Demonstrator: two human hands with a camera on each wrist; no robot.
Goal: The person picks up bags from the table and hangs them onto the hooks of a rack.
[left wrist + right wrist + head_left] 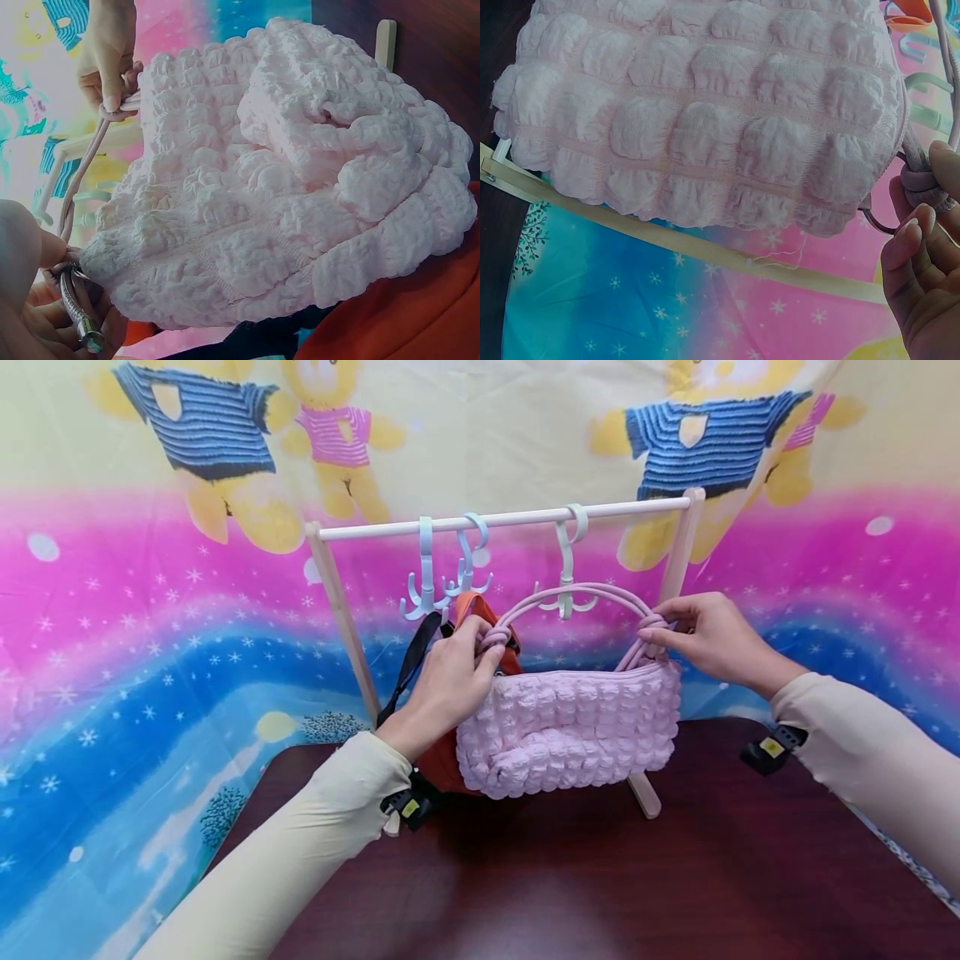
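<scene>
A pink puffy handbag (570, 731) hangs in the air in front of a small wooden rack, held by its corded handle (577, 589). My left hand (453, 672) pinches the knot at the handle's left end, and a metal-tipped cord end shows by its fingers in the left wrist view. My right hand (708, 635) pinches the knot (922, 184) at the right end. Behind the handle a pale green hook (566, 560) hangs from the rail (510, 520). Two light blue hooks (426, 568) hang further left.
An orange bag (442, 760) with a black strap (411, 664) hangs behind my left hand, partly hidden by the pink bag. The rack's wooden posts (341, 610) stand on a dark red-brown table (555, 877). A printed cloth (150, 677) with bears covers the backdrop.
</scene>
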